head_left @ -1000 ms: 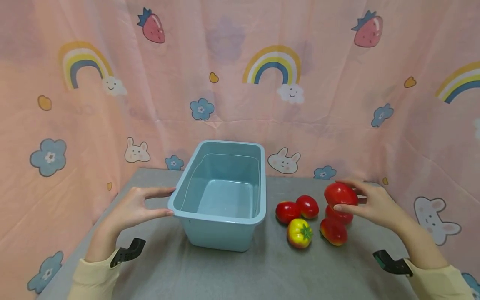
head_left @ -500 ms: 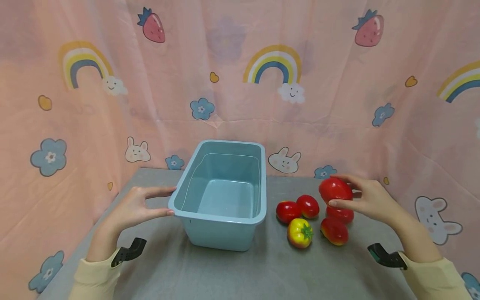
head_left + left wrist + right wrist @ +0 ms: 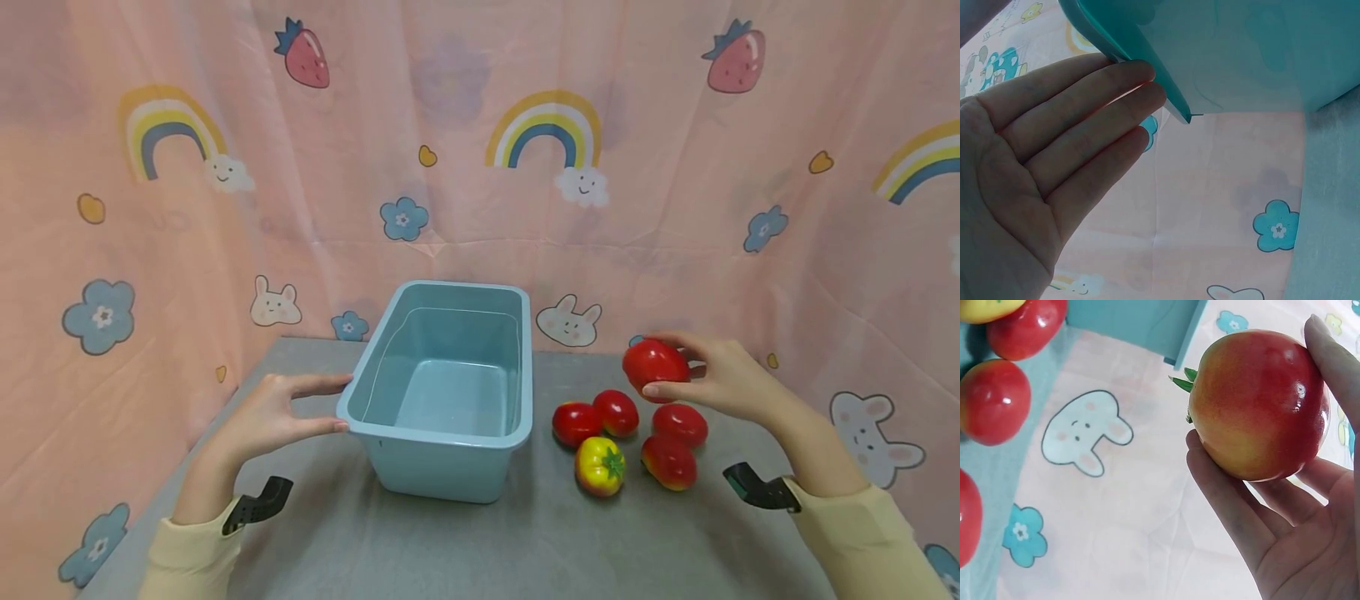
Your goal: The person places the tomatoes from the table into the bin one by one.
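In the head view my right hand [image 3: 720, 375] grips a glossy red tomato [image 3: 656, 369] in the air above the right side of the table. The right wrist view shows the same tomato [image 3: 1259, 405] between thumb and fingers, its skin shading to yellow near a green calyx. My left hand [image 3: 262, 417] touches the left rim of a light blue plastic bin [image 3: 435, 439] with fingertips and thumb. In the left wrist view the fingers [image 3: 1085, 106] lie straight against that rim. Nothing shows inside the bin.
Right of the bin, several more tomatoes lie on the grey table [image 3: 525, 550]: a yellow one [image 3: 600, 467] with its calyx up, and red ones [image 3: 669, 462] around it. A pink patterned curtain [image 3: 480, 208] hangs behind and at both sides.
My right hand has lifted the tomato and carried it up and left, uncovering the red tomato beneath. The left hand and the bin have stayed put.
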### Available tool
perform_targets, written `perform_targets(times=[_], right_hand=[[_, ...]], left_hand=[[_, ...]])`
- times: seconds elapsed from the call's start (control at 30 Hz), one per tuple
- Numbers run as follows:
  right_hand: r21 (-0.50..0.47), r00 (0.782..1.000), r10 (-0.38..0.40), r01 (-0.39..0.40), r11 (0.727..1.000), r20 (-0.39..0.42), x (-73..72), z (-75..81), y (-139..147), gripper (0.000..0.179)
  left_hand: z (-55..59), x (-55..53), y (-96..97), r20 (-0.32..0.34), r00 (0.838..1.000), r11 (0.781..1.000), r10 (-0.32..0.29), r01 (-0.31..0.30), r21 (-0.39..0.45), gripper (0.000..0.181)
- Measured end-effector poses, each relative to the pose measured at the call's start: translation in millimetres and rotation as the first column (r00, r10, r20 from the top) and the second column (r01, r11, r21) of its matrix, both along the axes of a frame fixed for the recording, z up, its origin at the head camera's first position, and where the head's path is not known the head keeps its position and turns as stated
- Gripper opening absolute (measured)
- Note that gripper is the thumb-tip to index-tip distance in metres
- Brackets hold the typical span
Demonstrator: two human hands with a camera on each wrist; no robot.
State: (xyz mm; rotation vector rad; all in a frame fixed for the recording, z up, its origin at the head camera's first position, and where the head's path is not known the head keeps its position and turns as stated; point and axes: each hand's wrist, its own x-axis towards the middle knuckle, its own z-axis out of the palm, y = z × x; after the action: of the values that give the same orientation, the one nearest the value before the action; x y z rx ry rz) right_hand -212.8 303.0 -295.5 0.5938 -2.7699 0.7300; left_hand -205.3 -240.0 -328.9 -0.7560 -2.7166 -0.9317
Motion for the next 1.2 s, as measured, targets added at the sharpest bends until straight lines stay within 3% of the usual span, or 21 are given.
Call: perform_targets(times=[1.2], right_hand=[[0.076, 0.995, 0.103, -0.102, 0.992, -0.013, -25.9, 31.0, -41, 0.067]], left_hand=[[-1.6, -1.3, -0.5, 0.013, 1.0, 1.0, 0.018, -0.017, -0.007, 0.059]])
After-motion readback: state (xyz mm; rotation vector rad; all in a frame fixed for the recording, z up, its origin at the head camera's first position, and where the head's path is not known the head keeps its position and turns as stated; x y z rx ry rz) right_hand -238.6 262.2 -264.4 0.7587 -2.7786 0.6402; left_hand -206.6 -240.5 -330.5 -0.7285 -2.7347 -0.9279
